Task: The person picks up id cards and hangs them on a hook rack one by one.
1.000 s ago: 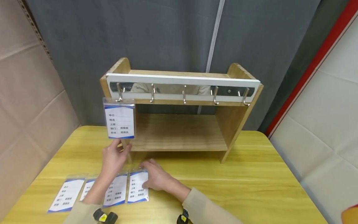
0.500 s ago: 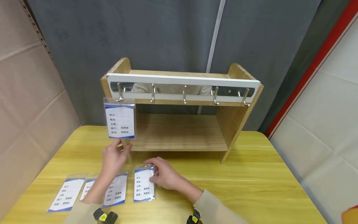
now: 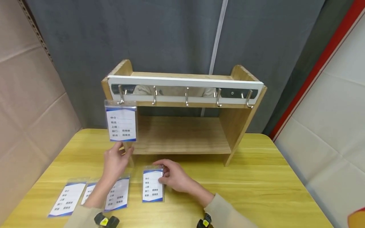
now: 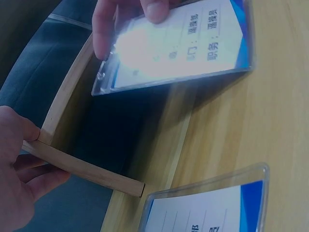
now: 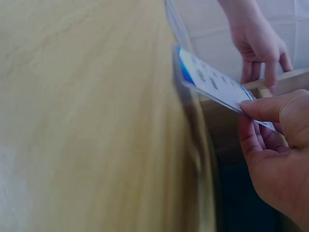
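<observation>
My right hand (image 3: 177, 178) pinches a clear-sleeved badge card (image 3: 152, 187) between thumb and fingers, by its right edge near the top. In the right wrist view that badge card (image 5: 212, 79) is tilted and raised off the table. My left hand (image 3: 115, 162) grips the lower left side of a wooden rack (image 3: 182, 148); the left wrist view shows its thumb and fingers around the wooden edge (image 4: 87, 169). Above this hand, another badge card (image 3: 122, 124) hangs from the leftmost metal hook (image 3: 121, 94).
Several more badge cards lie at the front left of the yellow wood table (image 3: 256, 190), one badge card (image 3: 117, 193) beside my left forearm, which partly covers another. More metal hooks, such as the middle hook (image 3: 187, 96), line the white rail (image 3: 171, 81). A grey curtain (image 3: 171, 38) hangs behind.
My right hand has picked up the rightmost badge card from the row and carried it right and slightly toward the rack. My left hand keeps its hold on the rack.
</observation>
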The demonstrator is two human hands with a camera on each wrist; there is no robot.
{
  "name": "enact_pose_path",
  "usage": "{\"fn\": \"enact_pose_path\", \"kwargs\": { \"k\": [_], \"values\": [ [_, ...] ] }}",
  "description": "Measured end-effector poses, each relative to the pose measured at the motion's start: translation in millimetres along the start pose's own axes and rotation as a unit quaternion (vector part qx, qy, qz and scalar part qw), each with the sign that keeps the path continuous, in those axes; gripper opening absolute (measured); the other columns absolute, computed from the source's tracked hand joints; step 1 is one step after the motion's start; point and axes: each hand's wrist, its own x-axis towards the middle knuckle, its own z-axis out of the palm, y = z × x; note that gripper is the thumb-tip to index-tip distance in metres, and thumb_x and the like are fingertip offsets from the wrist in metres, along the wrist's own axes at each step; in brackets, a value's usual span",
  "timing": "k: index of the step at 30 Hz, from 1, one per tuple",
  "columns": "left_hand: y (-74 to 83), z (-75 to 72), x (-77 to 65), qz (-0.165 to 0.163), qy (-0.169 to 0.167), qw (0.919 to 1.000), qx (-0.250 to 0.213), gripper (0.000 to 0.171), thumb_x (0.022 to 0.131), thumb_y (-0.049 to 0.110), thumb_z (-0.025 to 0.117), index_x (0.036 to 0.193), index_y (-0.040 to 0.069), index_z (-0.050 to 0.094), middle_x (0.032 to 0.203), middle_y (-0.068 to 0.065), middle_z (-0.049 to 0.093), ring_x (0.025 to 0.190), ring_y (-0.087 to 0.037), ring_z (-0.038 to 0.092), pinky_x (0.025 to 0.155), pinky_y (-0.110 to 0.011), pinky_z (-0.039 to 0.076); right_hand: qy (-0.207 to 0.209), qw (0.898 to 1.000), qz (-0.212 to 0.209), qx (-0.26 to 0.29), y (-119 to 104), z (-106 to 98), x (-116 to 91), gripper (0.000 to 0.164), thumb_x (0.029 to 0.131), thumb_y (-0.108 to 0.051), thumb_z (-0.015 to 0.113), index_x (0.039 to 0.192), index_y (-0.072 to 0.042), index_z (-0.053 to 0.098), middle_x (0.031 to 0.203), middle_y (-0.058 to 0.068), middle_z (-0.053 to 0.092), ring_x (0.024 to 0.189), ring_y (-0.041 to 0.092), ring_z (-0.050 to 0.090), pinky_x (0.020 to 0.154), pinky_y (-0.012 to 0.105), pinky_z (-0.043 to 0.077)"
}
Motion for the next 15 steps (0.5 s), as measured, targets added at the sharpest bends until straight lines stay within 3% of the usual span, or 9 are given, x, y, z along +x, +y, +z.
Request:
{"fn": "enact_pose_path", "kwargs": {
  "k": [8,15],
  "values": [
    [-2.7,-0.1,3.1,0.022,0.012,0.9996,0.015,0.043,0.086,-0.014,0.073,0.126,-0.004,0.063,0.120,-0.033,0.066,0.099,-0.051,0.069,0.073,-0.048,0.062,0.012,0.998,-0.062,0.028,-17,-22,-6,0.051,0.088,0.013,0.072,0.134,-0.007,0.063,0.103,0.001,0.060,0.086,0.013,0.055,0.075,0.020,0.054],
    [-2.6,0.6,2.3,0.006,0.010,0.9998,0.015,0.040,0.087,-0.013,0.073,0.125,-0.006,0.063,0.121,-0.034,0.065,0.098,-0.052,0.069,0.073,-0.047,0.061,0.016,0.994,-0.083,0.068,-34,-43,-10,0.050,0.090,0.014,0.070,0.136,-0.004,0.061,0.119,0.010,0.065,0.093,0.017,0.060,0.080,0.024,0.059]
  ]
}}
